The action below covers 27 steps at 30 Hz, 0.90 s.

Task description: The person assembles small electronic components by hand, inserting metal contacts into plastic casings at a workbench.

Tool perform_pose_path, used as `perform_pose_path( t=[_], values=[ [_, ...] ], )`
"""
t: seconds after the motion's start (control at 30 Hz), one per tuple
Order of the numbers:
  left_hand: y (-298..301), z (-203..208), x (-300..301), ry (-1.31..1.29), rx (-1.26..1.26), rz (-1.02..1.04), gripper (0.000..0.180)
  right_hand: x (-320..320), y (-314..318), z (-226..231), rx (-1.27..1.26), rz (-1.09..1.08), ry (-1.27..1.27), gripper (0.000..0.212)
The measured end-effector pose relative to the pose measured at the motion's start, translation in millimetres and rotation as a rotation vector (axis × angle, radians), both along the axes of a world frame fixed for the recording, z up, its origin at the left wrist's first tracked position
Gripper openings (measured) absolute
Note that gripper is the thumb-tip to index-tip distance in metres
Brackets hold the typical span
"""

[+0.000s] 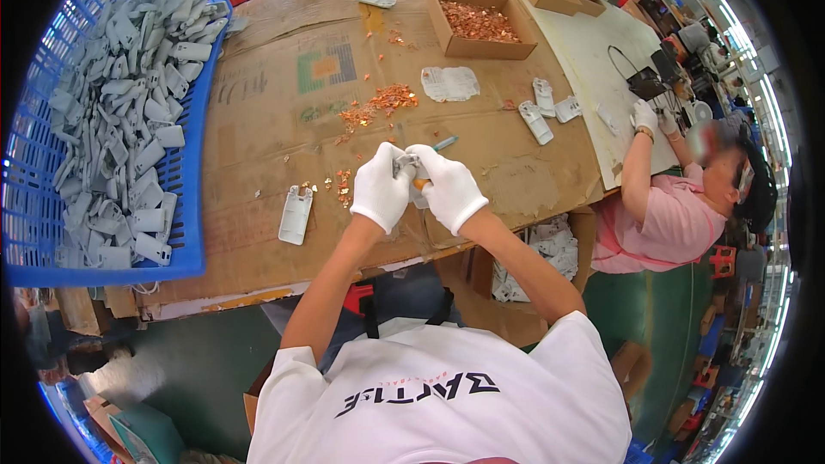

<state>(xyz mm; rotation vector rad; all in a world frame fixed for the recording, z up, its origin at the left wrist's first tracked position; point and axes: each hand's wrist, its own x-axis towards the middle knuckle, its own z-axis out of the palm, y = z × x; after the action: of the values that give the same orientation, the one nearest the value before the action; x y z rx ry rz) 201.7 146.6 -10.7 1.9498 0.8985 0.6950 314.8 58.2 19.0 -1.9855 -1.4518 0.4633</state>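
My left hand [381, 188], in a white glove, is closed with its fingertips on a small light-grey plastic part [418, 198]. From the other side my right hand [448, 190], also gloved, pinches the same part. A bit of copper or orange colour shows between the hands; the fingers cover most of the part. Just beyond the right fingers lies a thin blue-green tool or pen [445, 143]. A pale plastic housing [296, 216] lies left of my left hand. Past both hands, small copper-coloured metal pieces [391, 99] are strewn in a loose heap.
A blue crate [203, 129] full of grey plastic housings [129, 94] stands at the left. Farther off is a cardboard box [494, 50] of copper pieces. Several housings [535, 123] lie at right. A co-worker in pink [670, 215] works at the right-hand table. Below the table edge sits a carton [584, 245].
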Motion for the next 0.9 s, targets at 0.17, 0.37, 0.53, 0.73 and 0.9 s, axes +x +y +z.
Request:
perform_pose_path(
  t=[0.17, 0.37, 0.53, 0.73, 0.9],
  values=[
    [17.2, 8.8, 6.0, -0.101, 0.012, -0.086, 0.011, 13.6, 9.7, -7.1, 0.058, -0.032, -0.020, 0.053],
    [16.4, 9.0, 13.4, -0.151, 0.092, -0.075, 0.010, 13.8, 12.6, -12.9, 0.168, -0.040, -0.022, 0.051],
    [11.7, 5.0, 14.9, -0.142, 0.067, -0.064, 0.012, 6.7, 6.5, -10.6, 0.147, -0.072, -0.006, 0.050],
    [13.2, 2.9, 18.6, -0.182, -0.069, -0.112, 0.016, 9.0, 5.4, -8.0, 0.122, -0.126, -0.062, 0.051],
    [20.9, 13.4, 11.7, -0.116, 0.006, -0.168, 0.031, 14.6, 11.8, 1.8, 0.118, -0.180, 0.030, 0.061]
  ],
)
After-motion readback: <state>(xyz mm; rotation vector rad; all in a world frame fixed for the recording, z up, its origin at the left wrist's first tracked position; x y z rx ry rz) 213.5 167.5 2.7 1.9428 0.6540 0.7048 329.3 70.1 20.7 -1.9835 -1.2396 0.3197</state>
